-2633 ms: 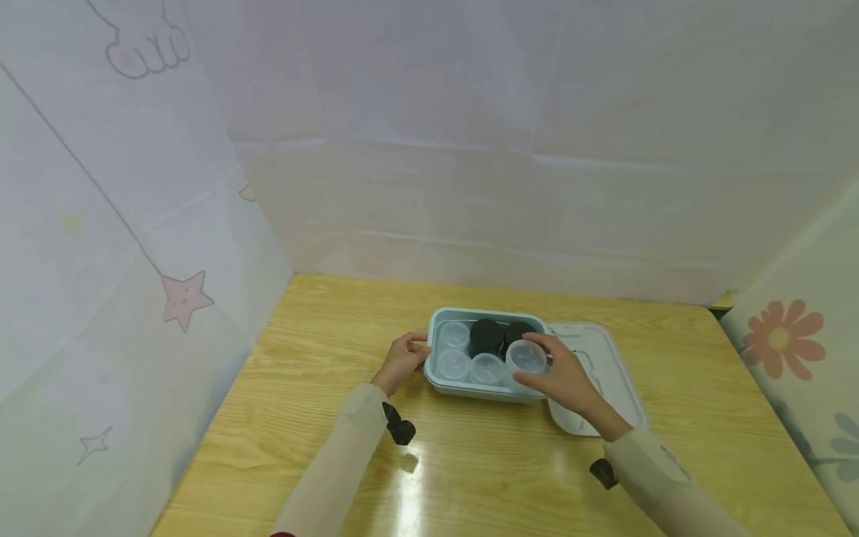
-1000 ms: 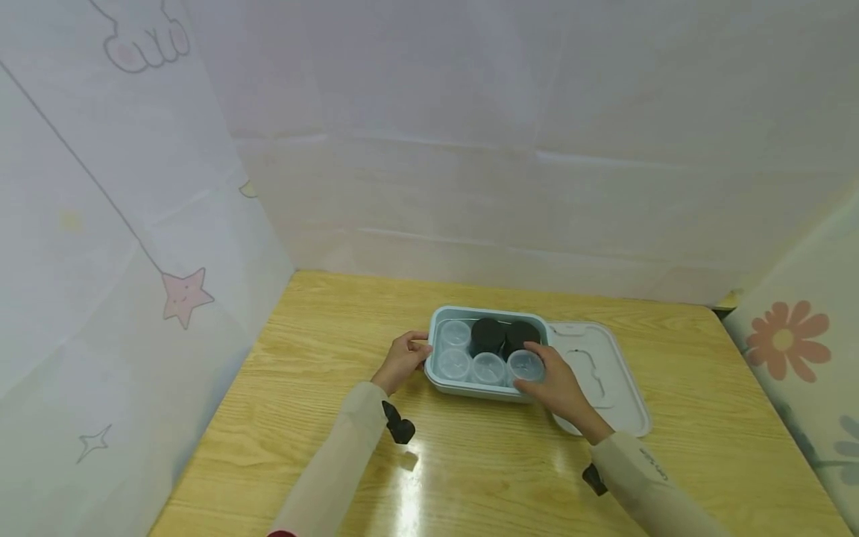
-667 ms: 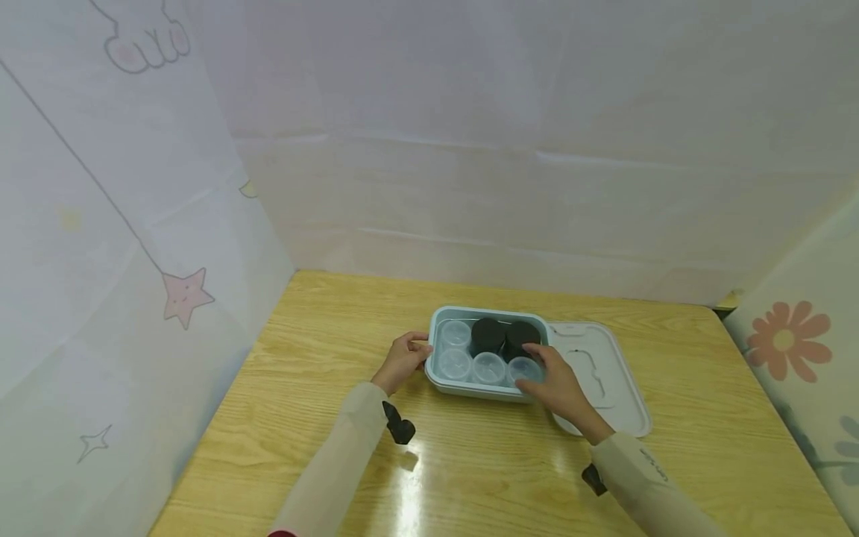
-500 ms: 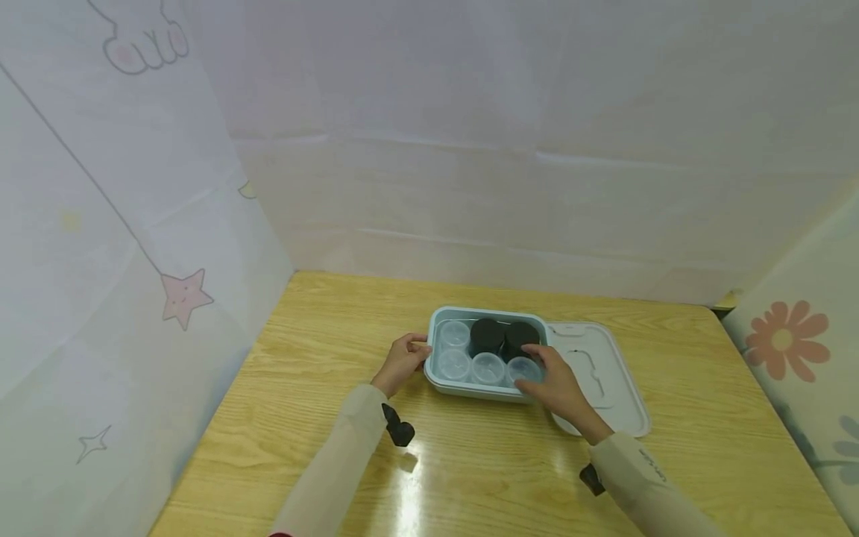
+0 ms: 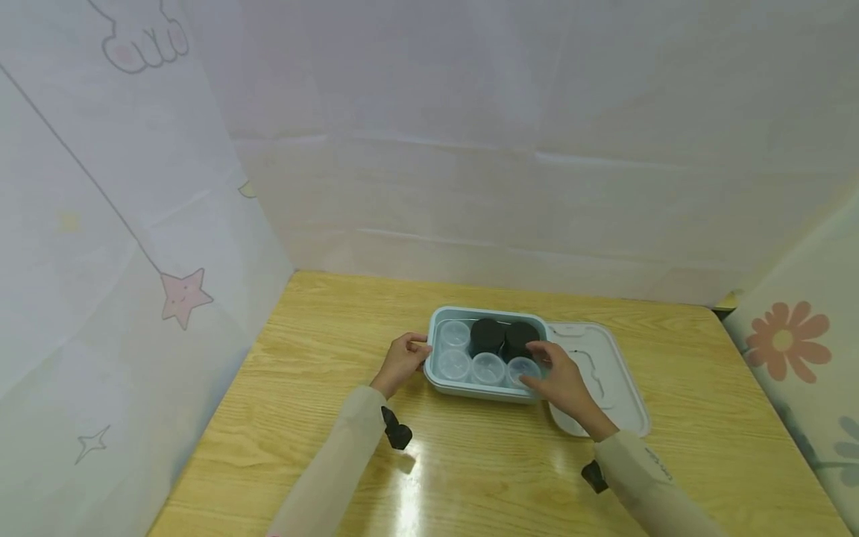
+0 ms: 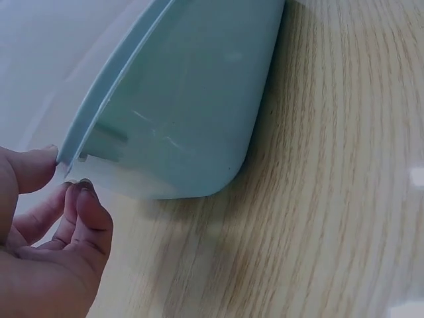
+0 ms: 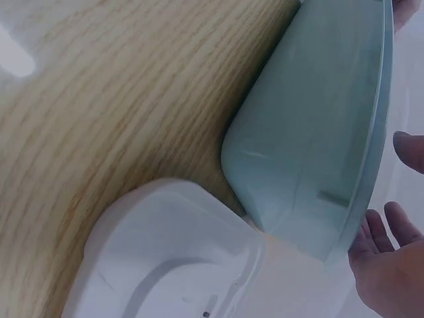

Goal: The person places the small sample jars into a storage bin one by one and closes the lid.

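A light blue plastic box (image 5: 476, 391) stands uncovered on the table. My left hand (image 5: 403, 359) pinches its left rim, thumb on the edge and fingers curled beneath, as the left wrist view shows. Inside are several clear round plastic cups, including one at the front left (image 5: 454, 365) and one at the front middle (image 5: 488, 368), plus two black cylinders (image 5: 487, 335) in the back row. Over the box's right end is my right hand (image 5: 562, 382), thumb and fingers spread apart around the front right clear cup (image 5: 522, 370) without gripping it.
A white lid (image 5: 607, 373) with a raised pattern lies flat just right of the box, one edge close against it. The wooden table (image 5: 470, 470) meets pale printed curtains (image 5: 537, 186) at the back and both sides.
My right hand has lowered a clear cup into the box's front right spot, then loosened its fingers and shifted slightly right. The left hand has stayed on the rim.
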### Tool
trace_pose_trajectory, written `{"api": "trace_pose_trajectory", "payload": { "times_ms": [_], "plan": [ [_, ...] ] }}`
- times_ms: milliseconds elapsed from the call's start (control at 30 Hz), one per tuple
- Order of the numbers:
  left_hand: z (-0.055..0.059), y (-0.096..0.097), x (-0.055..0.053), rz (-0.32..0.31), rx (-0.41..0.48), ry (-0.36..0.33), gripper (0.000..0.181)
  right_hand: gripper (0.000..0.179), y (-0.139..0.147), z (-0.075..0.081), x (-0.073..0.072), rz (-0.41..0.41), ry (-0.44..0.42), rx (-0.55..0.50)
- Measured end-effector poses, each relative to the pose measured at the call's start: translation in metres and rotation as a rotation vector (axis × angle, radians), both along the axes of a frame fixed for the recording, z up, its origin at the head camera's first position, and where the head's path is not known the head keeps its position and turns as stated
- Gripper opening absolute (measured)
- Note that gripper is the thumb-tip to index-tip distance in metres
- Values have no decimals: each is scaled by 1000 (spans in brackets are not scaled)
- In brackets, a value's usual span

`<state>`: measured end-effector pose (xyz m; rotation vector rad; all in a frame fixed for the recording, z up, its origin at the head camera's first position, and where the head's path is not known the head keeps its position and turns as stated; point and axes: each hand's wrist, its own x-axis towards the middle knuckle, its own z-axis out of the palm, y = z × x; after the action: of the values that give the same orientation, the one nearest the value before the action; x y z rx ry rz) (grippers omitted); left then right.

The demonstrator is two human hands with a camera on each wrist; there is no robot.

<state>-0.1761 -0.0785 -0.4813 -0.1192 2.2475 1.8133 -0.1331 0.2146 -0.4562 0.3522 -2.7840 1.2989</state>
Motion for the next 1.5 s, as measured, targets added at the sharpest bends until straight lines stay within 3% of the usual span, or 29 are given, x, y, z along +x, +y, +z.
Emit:
{"api": "trace_pose_trajectory", "payload": {
  "times_ms": [333, 567, 767, 1000, 1233, 1500],
  "plan": [
    [1, -2, 9, 8, -42, -8, 30, 45, 21, 6, -5, -70, -11, -23],
    [-3, -9, 26, 32, -75, -20, 28, 43, 36, 6, -7, -86, 13, -11],
    [-6, -9, 44, 46, -44, -47, 26, 40, 50, 2, -14, -121, 19, 30],
    [-5, 8, 64, 63, 28, -51, 22, 39, 70, -6, -23, -157, 12, 78],
    [-2, 23, 80, 157, 29, -117, 11, 39, 87, -15, -36, -182, 13, 127],
    [-5, 41, 94, 105, 103, -133, 12, 42, 118, -30, -52, -213, -20, 203]
  ]
}}
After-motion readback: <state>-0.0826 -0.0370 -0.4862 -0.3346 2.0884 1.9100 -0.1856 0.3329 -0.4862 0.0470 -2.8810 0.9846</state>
